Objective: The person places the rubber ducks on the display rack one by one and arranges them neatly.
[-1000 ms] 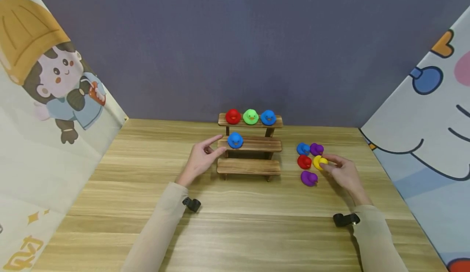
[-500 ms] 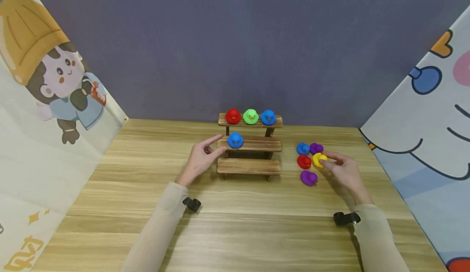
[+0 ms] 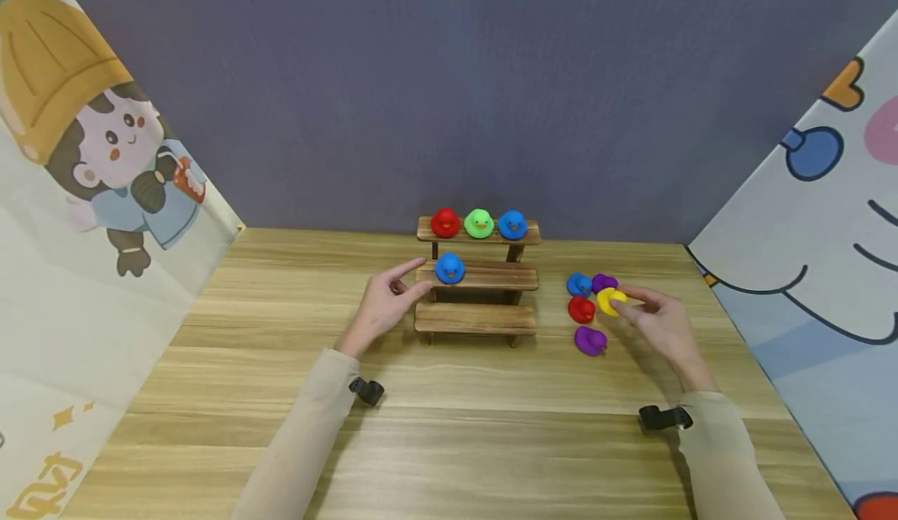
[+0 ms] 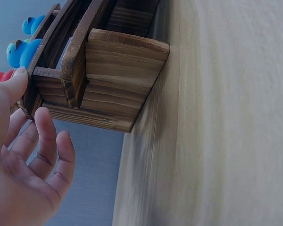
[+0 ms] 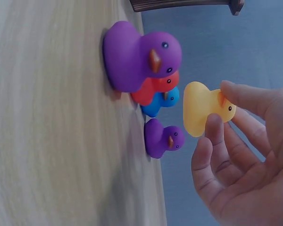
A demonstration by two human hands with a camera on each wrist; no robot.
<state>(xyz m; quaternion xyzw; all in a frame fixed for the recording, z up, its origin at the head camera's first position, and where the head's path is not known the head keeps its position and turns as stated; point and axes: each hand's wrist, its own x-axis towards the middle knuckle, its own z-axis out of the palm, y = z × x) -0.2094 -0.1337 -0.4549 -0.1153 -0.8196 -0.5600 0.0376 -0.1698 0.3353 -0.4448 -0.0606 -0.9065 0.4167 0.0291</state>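
My right hand (image 3: 662,329) pinches a yellow rubber duck (image 5: 198,110) between thumb and fingertips. The right wrist view has the duck raised off the table. Beside it in the head view sit a blue duck (image 3: 578,284), a red duck (image 3: 581,310) and two purple ducks (image 3: 590,341), all standing on the wood. My left hand (image 3: 382,302) holds the left end of the middle step of a three-step wooden stand (image 3: 491,319), thumb at its front edge, index finger behind. A blue duck (image 3: 450,270) sits on that step, close to the thumb.
On the top step stand a red duck (image 3: 445,224), a green duck (image 3: 479,224) and another blue duck (image 3: 513,225). A dark blue-grey wall (image 3: 463,99) rises behind the table (image 3: 463,442). Printed cartoon panels (image 3: 800,255) flank it on both sides.
The yellow duck has come up from the table in my right hand and moved slightly back, away from me. My left hand and the stand have stayed put.
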